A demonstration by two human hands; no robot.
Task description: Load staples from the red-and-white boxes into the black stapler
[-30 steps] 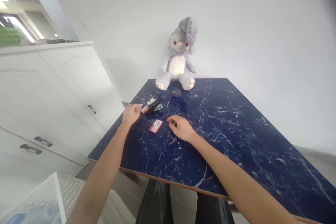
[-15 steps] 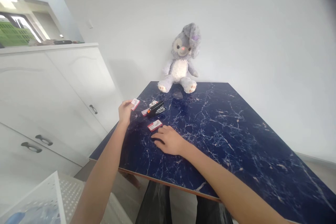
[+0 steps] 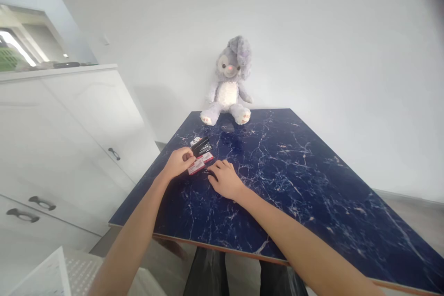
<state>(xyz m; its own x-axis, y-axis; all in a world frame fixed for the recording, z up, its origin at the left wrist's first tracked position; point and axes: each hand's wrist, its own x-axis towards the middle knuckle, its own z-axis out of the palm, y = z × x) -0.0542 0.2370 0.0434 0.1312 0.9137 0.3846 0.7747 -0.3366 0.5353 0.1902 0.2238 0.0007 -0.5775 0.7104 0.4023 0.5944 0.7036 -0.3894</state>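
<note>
My left hand (image 3: 178,163) rests on the dark blue marbled table (image 3: 294,171), its fingers curled on a small red and white box (image 3: 194,167). A second box of the same kind (image 3: 208,157) lies touching it on the right. Just behind them sits a black stapler (image 3: 201,146), with a small white box (image 3: 194,140) at its far side. My right hand (image 3: 225,178) lies palm down on the table just right of the boxes, fingers loosely stretched out and holding nothing.
A grey and white plush rabbit (image 3: 227,83) sits at the table's far edge against the white wall. White cabinets with dark handles (image 3: 69,125) stand at the left. A white perforated basket (image 3: 41,277) is at the bottom left, below the table.
My left hand had lifted a small box off the table by the stapler; it has now come down with it beside the other box. My right hand has shifted slightly towards the boxes.
</note>
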